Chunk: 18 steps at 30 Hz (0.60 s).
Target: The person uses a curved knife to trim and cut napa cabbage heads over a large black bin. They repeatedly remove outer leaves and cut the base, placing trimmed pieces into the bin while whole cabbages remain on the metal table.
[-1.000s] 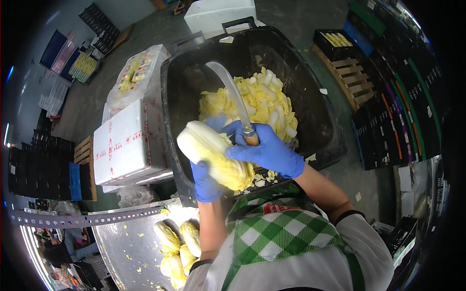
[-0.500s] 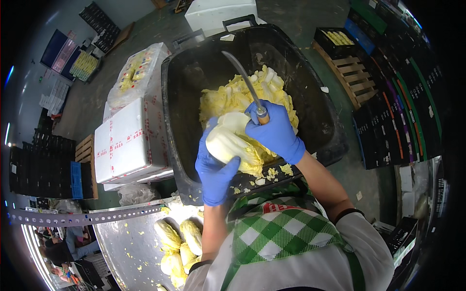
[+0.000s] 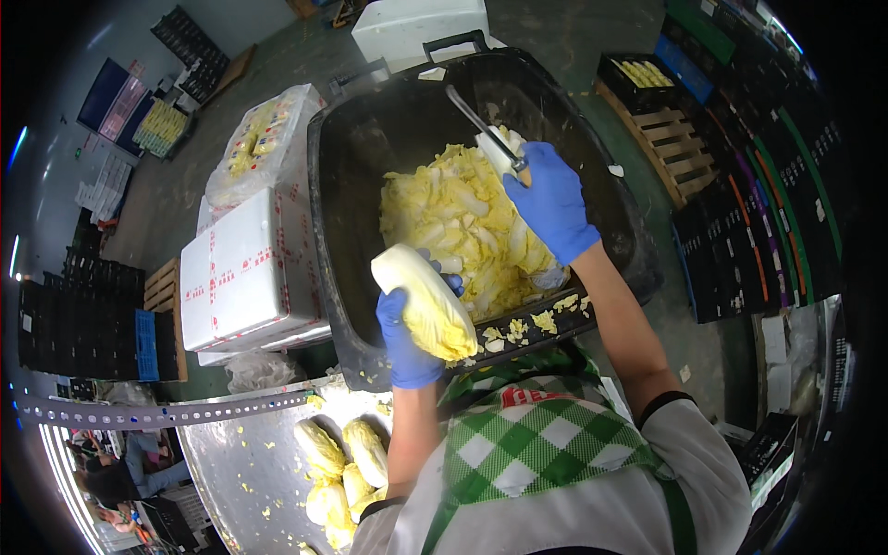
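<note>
My left hand (image 3: 409, 350), in a blue glove, is closed round a napa cabbage (image 3: 418, 294), its white base pointing up and left and its yellow leafy end toward me. My right hand (image 3: 557, 205), also gloved in blue, grips a knife (image 3: 474, 117) with a curved blade and a wooden handle. The blade points away and to the left. A pale cabbage leaf (image 3: 492, 155) lies against the blade beside the right fingers; whether they pinch it cannot be made out. Below both hands, a large black bin (image 3: 319, 199) holds a heap of loose yellow leaves (image 3: 444, 199).
Leaf scraps (image 3: 544, 321) litter the bin's near rim. Several whole cabbages (image 3: 365, 449) sit on a metal table (image 3: 245, 462) at lower left. White foam boxes (image 3: 231, 268) stand left of the bin; a wooden pallet (image 3: 675, 153) and stacked black crates (image 3: 758, 222) are on the right.
My right hand has moved away from the cabbage, up and to the right, with the knife and a pale leaf by it. The left hand has turned the cabbage more upright.
</note>
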### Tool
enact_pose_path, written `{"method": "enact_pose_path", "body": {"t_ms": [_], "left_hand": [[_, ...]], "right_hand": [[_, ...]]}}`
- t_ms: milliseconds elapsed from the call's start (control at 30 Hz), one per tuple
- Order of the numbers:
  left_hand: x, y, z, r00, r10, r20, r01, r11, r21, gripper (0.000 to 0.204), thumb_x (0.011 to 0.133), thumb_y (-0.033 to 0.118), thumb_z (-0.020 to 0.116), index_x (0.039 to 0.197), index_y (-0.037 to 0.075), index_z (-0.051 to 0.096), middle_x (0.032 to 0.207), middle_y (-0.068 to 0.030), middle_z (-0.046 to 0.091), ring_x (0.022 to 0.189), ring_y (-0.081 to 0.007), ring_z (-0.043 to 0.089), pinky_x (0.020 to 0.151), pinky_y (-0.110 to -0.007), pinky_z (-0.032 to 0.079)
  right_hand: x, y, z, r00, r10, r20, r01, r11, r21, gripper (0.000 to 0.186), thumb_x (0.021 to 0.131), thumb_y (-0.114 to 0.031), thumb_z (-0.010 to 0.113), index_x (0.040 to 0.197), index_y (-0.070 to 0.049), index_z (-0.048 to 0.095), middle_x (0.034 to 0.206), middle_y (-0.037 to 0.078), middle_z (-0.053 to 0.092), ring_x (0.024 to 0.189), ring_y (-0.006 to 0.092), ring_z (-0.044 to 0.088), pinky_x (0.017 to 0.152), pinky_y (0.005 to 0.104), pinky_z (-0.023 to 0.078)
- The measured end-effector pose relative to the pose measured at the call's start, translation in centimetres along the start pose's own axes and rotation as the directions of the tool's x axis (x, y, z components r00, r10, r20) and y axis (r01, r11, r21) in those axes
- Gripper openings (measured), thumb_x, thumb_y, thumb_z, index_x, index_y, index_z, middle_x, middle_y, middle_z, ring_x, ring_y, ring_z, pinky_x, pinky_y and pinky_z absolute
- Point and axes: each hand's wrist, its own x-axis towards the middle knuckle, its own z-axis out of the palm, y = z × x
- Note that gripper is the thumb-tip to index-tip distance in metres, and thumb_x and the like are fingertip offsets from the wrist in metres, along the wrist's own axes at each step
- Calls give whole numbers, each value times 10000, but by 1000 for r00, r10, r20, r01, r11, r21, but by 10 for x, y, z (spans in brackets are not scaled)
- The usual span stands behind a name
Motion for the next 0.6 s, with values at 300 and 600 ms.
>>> {"method": "enact_pose_path", "body": {"t_ms": [300,600], "left_hand": [[5,-2,-6,977,166,136,-193,954,229,793,796,389,741,1400,-29,442,1282,-126,590,1107,-248,620,995,-408,497],[-3,-3,-10,912,372,171,-385,638,666,458,820,222,727,1184,-38,631,1127,-124,686,949,-185,649,861,-309,506]], "right_hand": [[-54,-57,-15,790,-64,609,-455,605,654,321,747,-158,805,964,-21,612,811,47,601,748,117,560,723,295,496],[-51,-63,-17,926,-193,325,15,878,478,244,667,-17,684,878,-47,566,859,116,613,721,318,616,662,359,502]]}}
